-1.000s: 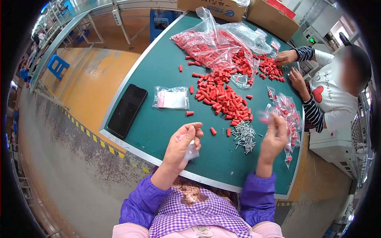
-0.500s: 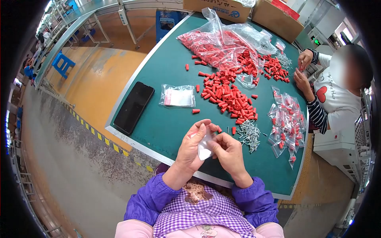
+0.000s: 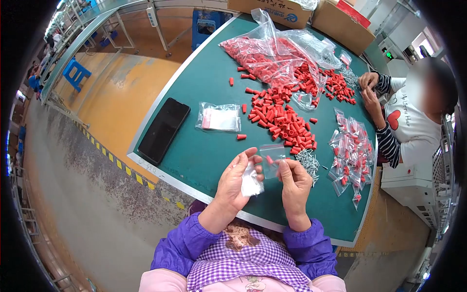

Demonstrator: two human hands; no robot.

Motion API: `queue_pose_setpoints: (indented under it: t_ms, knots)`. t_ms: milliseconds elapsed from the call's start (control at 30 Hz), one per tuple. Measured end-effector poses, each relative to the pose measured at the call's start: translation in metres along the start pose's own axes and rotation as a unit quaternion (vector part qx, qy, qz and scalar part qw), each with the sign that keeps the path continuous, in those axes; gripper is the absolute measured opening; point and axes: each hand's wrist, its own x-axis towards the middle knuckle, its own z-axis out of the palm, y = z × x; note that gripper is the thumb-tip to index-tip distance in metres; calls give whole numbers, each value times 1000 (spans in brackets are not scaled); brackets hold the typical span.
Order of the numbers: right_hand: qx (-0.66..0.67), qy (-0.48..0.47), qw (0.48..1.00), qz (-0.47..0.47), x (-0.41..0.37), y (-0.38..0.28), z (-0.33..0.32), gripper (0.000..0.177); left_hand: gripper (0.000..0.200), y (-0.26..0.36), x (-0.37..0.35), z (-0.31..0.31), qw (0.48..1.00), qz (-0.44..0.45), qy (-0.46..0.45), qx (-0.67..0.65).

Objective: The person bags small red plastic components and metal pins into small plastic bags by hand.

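Note:
My left hand (image 3: 233, 182) holds a small stack of clear bags with white areas (image 3: 251, 181) in its palm. Just right of it, my right hand (image 3: 296, 187) pinches the edge of a clear zip bag (image 3: 272, 159), with something red showing inside or behind it. Beyond my hands lies a pile of red caps (image 3: 279, 114). Silver screws (image 3: 307, 164) are heaped behind my right hand. To the right, filled bags (image 3: 350, 151) with red pieces overlap. A flat stack of bags (image 3: 219, 118) rests on the green table (image 3: 204, 160).
A black phone (image 3: 164, 130) lies at the table's left. A large bag of red caps (image 3: 262, 56) and cardboard boxes (image 3: 340, 24) are at the back. At the right edge, a co-worker (image 3: 413, 112) has both hands over the table.
My right hand has moved right and now holds a single zip bag apart from the stack. My left hand keeps the stack, which shows more fully. The co-worker's hands have shifted slightly.

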Motion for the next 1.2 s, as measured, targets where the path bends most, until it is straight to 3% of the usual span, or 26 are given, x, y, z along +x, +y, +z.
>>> queue_pose_setpoints:
  t_ms: [67, 133, 233, 300, 467, 533, 600, 667, 733, 800, 1033, 1200]
  knots:
    - [30, -8, 999, 8, -3, -1, -1, 14, 45, 0, 1, -5, 995, -41, -73, -56]
    - [25, -12, 1000, 11, -6, 0, -1, 14, 52, 1, -6, 4, 993, -55, -75, -66]
    - [-3, -32, 999, 16, -11, -2, -2, 13, 43, 2, -12, 11, 997, -36, -72, 10]
    - [-19, -59, 998, 19, -17, 0, -6, 12, 30, 4, -13, 15, 992, -47, -8, 118]
    - [-19, -55, 997, 51, -30, 2, -18, 11, 16, 2, -18, 9, 983, -52, -35, 170]
    - [-44, -87, 993, 60, -32, 4, -24, 11, 14, 1, -19, 12, 970, -42, 3, 241]
    - [-130, -71, 989, 8, -24, -3, -35, 9, 12, -1, -18, 12, 967, -27, -3, 253]
    - [-294, -8, 950, -109, -7, -5, -47, 8, 10, -3, -18, 9, 965, -12, -7, 264]
    - [-423, -25, 882, -206, 12, -3, -60, 11, 7, -2, -18, 6, 954, 1, -7, 298]
    - [-488, -67, 836, -241, 22, -6, -62, 15, 6, -5, -18, 6, 954, 31, -25, 296]
    - [-613, -159, 735, -242, 36, -10, -59, 18, 8, -9, -14, 2, 926, 189, -77, 317]
    - [-653, -174, 709, -203, 45, -3, -56, 10, 7, -2, -21, 10, 927, 97, -33, 360]
